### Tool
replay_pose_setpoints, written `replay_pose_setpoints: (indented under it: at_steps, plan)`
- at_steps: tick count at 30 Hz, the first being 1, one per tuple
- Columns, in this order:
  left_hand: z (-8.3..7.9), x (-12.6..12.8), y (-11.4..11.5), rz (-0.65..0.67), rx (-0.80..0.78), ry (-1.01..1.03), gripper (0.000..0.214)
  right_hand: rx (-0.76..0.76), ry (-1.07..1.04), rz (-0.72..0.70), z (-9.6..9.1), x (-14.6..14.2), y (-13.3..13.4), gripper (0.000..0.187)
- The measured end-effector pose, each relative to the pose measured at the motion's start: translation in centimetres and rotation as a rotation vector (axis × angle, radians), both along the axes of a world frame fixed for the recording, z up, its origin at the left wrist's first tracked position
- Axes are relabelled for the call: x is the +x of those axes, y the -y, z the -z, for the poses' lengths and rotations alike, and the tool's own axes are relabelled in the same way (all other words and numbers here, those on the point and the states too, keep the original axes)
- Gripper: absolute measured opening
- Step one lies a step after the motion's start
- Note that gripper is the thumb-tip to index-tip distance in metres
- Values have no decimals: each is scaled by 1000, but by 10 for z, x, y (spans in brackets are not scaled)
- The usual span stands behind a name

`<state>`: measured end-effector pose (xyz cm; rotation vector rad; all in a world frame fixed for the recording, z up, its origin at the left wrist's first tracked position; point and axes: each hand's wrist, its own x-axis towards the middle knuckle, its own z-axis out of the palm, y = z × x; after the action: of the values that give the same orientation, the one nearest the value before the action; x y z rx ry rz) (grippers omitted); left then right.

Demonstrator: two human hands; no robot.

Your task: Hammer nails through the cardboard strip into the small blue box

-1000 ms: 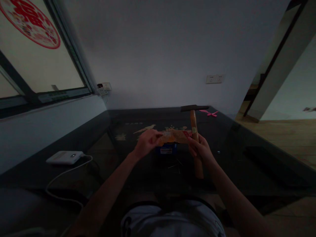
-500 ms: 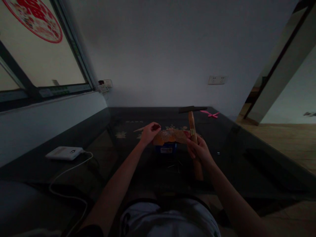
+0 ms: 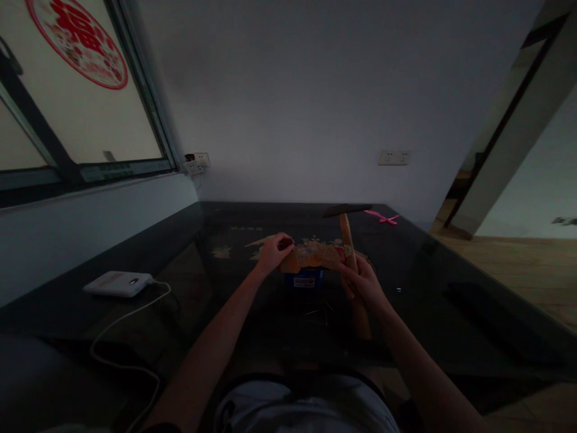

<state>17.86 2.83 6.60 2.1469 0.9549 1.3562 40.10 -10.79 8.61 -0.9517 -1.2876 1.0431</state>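
Observation:
My right hand (image 3: 363,281) grips the wooden handle of a hammer (image 3: 348,240), held upright with its dark head at the top. An orange-brown board (image 3: 315,257) rests on a small blue box (image 3: 305,279) on the dark glass table (image 3: 451,264). My left hand (image 3: 273,252) pinches something small at the board's left end; the room is too dark to tell what it is. A few thin nails (image 3: 318,311) lie on the table in front of the box.
A white power bank (image 3: 118,283) with a white cable (image 3: 121,325) lies at the left of the table. A pink ribbon (image 3: 382,217) sits at the far right corner. Wall sockets (image 3: 393,157) are behind; a window is at left, and a doorway at right.
My left hand moved from the board's left edge up over its top end, fingers pinched. The hammer stays upright in my right hand. The camera tilted slightly.

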Motion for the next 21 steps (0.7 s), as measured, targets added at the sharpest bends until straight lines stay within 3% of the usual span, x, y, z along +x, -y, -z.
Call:
replay_pose_setpoints:
  at_steps: [6,13,21]
  plan:
    - [1,0,0,-32,44,-36,10,-85,366,-28,-40,3,6,30]
    - [-2,2,5,-39,19,-20,8,-100,755,-182,-94,8,-1,24]
    - [-2,0,4,-35,-18,-26,8,-181,1027,-255,-119,-2,-6,9]
